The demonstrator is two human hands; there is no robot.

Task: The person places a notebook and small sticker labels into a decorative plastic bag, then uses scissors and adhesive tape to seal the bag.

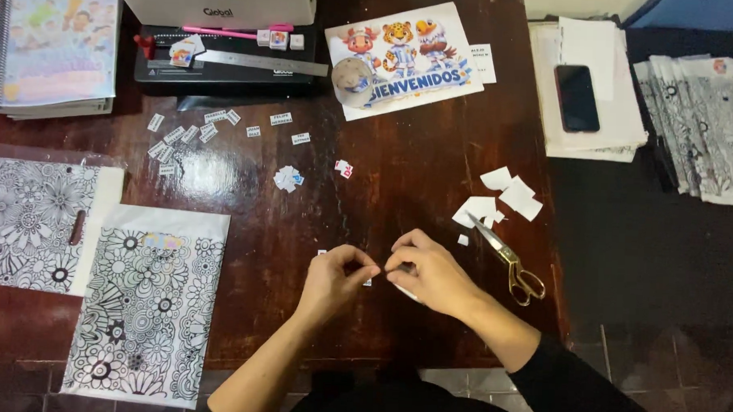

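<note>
My left hand (337, 276) and my right hand (431, 272) meet low over the dark wooden table (400, 166), fingertips pinched together on a small white paper piece (369, 281). A bit more white paper (408, 293) shows under my right hand. Gold-handled scissors (507, 260) lie just right of my right hand, blades shut. White paper scraps (503, 199) are scattered above the scissors.
Black-and-white floral bags (148, 304) lie at the left. Small cut labels (186, 131) and a little stack of them (287, 178) dot the middle. A binding machine (225, 59), a cartoon animal sheet (404, 57), a tape roll (353, 77), a spiral notebook (51, 45) and a phone (576, 97) on papers sit at the back.
</note>
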